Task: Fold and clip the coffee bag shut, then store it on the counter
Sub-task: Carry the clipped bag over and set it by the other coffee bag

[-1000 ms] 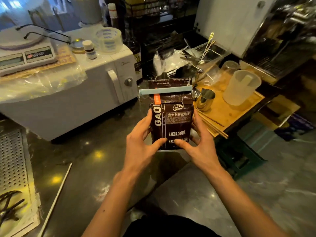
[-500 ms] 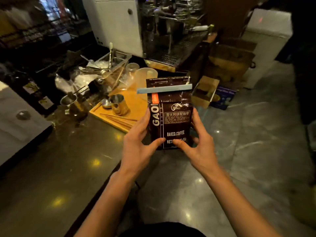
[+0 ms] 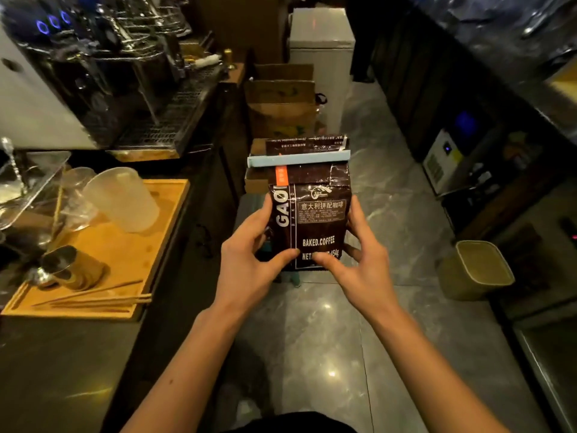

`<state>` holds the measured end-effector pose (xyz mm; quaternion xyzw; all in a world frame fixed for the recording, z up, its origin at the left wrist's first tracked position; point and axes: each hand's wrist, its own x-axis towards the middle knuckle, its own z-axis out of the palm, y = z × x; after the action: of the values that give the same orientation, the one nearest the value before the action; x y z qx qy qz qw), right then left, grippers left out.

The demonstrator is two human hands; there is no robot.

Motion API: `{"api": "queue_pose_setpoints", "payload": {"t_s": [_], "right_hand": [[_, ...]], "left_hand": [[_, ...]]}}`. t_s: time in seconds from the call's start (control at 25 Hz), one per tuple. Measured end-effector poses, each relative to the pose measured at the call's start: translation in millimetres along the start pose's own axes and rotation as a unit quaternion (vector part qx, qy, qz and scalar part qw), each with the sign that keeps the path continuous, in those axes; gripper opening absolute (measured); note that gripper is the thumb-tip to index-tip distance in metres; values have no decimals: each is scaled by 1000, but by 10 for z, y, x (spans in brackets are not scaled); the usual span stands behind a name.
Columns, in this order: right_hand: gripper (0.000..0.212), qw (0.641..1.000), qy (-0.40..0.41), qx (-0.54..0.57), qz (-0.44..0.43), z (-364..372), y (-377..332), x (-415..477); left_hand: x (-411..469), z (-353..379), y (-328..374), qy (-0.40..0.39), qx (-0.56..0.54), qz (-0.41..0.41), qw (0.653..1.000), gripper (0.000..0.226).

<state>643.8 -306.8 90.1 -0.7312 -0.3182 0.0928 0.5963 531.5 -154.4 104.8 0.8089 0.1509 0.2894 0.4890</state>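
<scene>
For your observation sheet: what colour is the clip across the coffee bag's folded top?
Pale blue clip, clearest in the head view.

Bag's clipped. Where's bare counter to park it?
Coffee bag is held in left hand and right hand, over the floor. Free patch: dark counter at lower left, near side of the wooden tray. Crowded: the tray carries a plastic jug, steel cup and sticks; espresso machine fills the back.

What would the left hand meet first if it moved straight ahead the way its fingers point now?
The left hand already grips the coffee bag, so the bag moves with it. Ahead of both, the stacked cardboard boxes on the floor look like the first obstacle, though depth is unclear.
</scene>
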Motion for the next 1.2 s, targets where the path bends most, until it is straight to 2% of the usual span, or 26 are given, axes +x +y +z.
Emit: {"api": "queue_pose_setpoints", "payload": {"t_s": [0.2, 0.48, 0.72, 0.96, 1.2], "right_hand": [[100, 996, 75, -37, 10, -50, -66, 92], [100, 984, 161, -76, 1, 231, -372, 450], [100, 976, 196, -95, -8, 313, -526, 814], [102, 971, 208, -111, -28, -81, -482, 1384], [101, 967, 225, -96, -67, -949, -215, 2044]], "left_hand": [[382, 77, -81, -65, -35, 35, 997, 93], [1058, -199, -162, -130, -70, 92, 985, 94], [1527, -258, -162, -134, -105, 117, 978, 84], [2143, 86, -34, -130, -120, 130, 976, 82], [2865, 900, 317, -123, -133, 158, 971, 82]]}}
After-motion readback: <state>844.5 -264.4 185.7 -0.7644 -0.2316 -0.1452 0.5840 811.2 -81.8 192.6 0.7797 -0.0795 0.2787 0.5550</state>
